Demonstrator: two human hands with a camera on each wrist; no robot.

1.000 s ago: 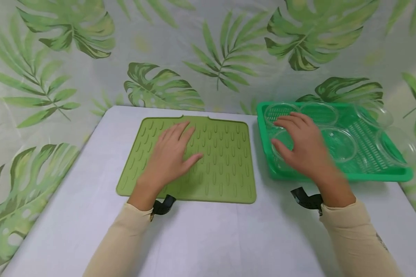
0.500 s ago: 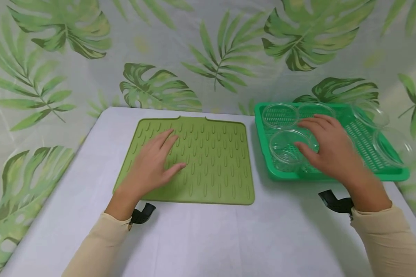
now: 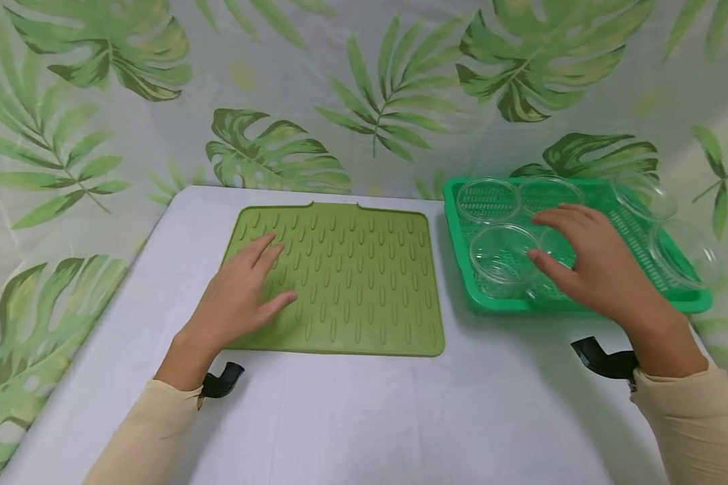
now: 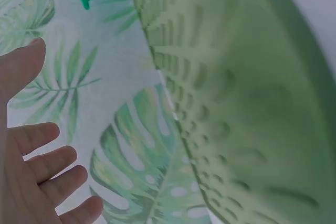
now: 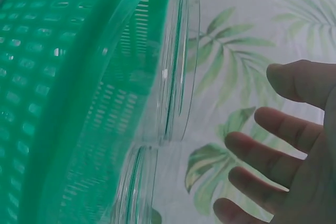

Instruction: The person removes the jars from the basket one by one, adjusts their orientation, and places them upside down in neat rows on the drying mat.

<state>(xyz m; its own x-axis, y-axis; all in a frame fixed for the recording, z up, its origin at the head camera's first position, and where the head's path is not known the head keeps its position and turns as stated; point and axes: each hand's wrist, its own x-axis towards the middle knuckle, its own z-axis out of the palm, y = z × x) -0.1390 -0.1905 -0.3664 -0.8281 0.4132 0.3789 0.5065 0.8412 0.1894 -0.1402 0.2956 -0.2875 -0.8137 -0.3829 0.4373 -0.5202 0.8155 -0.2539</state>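
Note:
My left hand (image 3: 233,296) hovers over the left part of an olive-green ridged mat (image 3: 364,283), its fingers loosely extended and holding nothing. In the left wrist view its fingers (image 4: 63,156) are spread apart from the mat's surface. On the right, my right hand (image 3: 607,269) is held above a green plastic basket (image 3: 582,306), thumb and fingers apart with nothing between them. Several clear round containers stand in the basket, one of them a front-left container (image 3: 503,252). The hand partly hides another clear container behind it. The right wrist view shows container rims (image 5: 181,66) above the basket's edge.
A white cloth (image 3: 364,417) covers the table beneath mat and basket. Behind it hangs a leaf-patterned curtain (image 3: 400,67). The basket stands at the back right, a short gap from the mat. At the far right, one clear container (image 3: 682,252) leans over the basket's rim.
Both hands have moved apart: the left one leftward and nearer across the mat, the right one rightward over the basket. The front-left container shows more fully now. Mat and basket stay put.

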